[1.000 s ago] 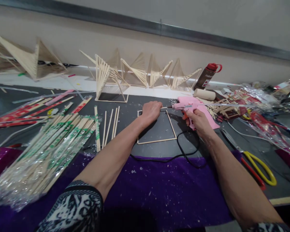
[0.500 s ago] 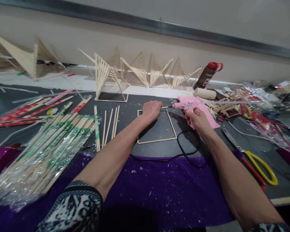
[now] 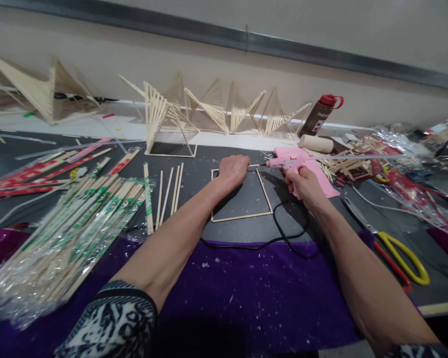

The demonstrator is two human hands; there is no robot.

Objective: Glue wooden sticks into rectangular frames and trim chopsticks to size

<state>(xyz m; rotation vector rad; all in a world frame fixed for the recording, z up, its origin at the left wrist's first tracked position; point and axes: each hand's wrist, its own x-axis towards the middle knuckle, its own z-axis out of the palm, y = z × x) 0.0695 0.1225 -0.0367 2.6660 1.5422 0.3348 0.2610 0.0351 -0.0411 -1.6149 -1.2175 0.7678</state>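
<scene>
My left hand (image 3: pixel 233 171) is closed on a thin wooden stick (image 3: pixel 254 165), whose end pokes out to the right of the fingers. A four-sided frame of sticks (image 3: pixel 242 217) lies flat on the table beneath that hand, which hides part of its far side. In my right hand (image 3: pixel 302 181) is a pink hot glue gun (image 3: pixel 289 161), its fingers wrapped round the handle. The gun's nozzle points left, close to the stick's end; I cannot tell whether they touch. A clear glue stick juts from the gun's back. Behind the gun lies a pink cloth (image 3: pixel 326 185).
Loose sticks (image 3: pixel 167 196) and plastic-wrapped chopsticks (image 3: pixel 93 223) lie left. Twisted stick models (image 3: pixel 171 119) line the wall. A bottle (image 3: pixel 317 117) stands at the back right. Scissors (image 3: pixel 399 253) lie right. A black cord (image 3: pixel 246 246) loops in front of the frame.
The glue gun's nozzle has drawn slightly off to the right, and more of the stick's end shows. Both hands otherwise stay nearly in place; the view has shifted slightly.
</scene>
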